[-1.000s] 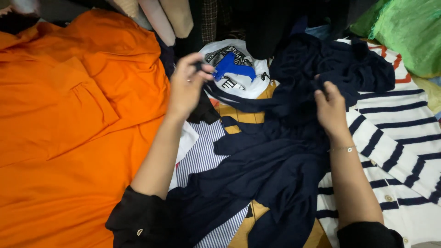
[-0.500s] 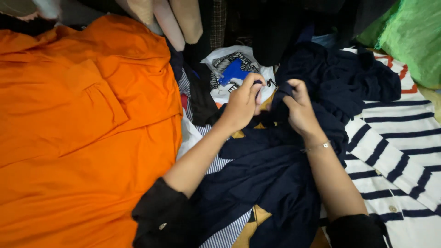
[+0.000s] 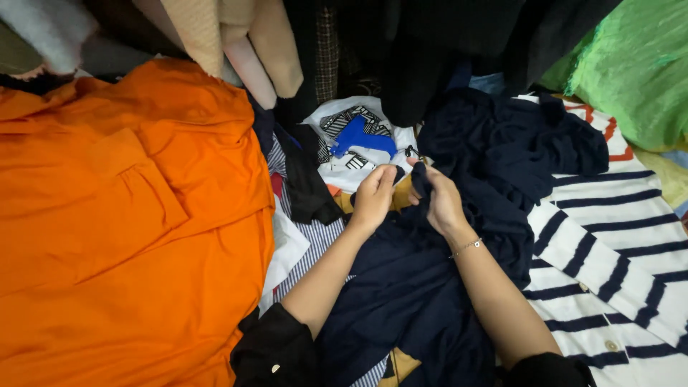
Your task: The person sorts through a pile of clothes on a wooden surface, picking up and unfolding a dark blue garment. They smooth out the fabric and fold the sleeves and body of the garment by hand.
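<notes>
On a big messy pile of clothes (image 3: 143,236), the left hand (image 3: 374,198) and right hand (image 3: 438,201) both pinch the dark blue top (image 3: 430,287), which could slip loose or snag.

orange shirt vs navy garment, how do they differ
The orange shirt is plain bright orange and lies spread fairly flat at the left, untouched. The navy garment is very dark, bunched and creased in the middle, and both the left hand and the right hand grip it. Both are soft clothes lying on the same pile.
</notes>
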